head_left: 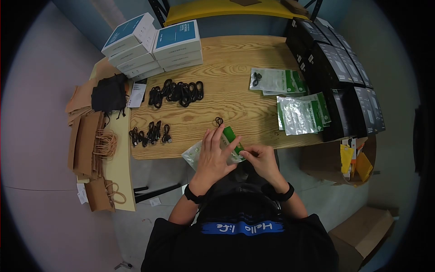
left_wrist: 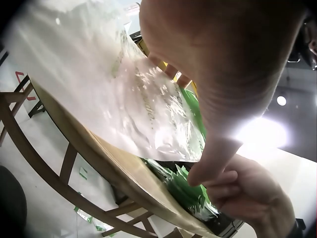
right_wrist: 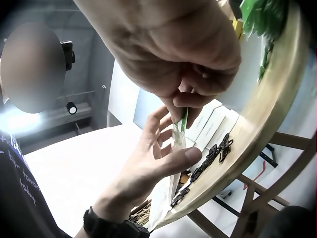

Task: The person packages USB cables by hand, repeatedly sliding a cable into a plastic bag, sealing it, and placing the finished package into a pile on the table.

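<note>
A clear plastic bag with a green end [head_left: 230, 135] is at the table's near edge, tilted, between the two hands. My right hand [head_left: 263, 162] pinches the bag's green end between thumb and curled fingers. Over the bag's face lies my left hand [head_left: 212, 155], its fingers straight and spread and its thumb reaching toward the green end. In the left wrist view the clear part of the bag [left_wrist: 99, 84] spreads below the palm. A small black coiled cable [head_left: 219, 121] rests on the table just past the left fingertips.
Coiled black cables [head_left: 179, 93] lie in a row, with smaller cables [head_left: 154, 132] nearer. More green-and-clear bags [head_left: 299, 114] lie on the right, one bearing a cable [head_left: 257, 79]. White boxes [head_left: 176, 41] and black boxes [head_left: 333, 63] are stacked behind. Paper bags [head_left: 86, 145] sit left.
</note>
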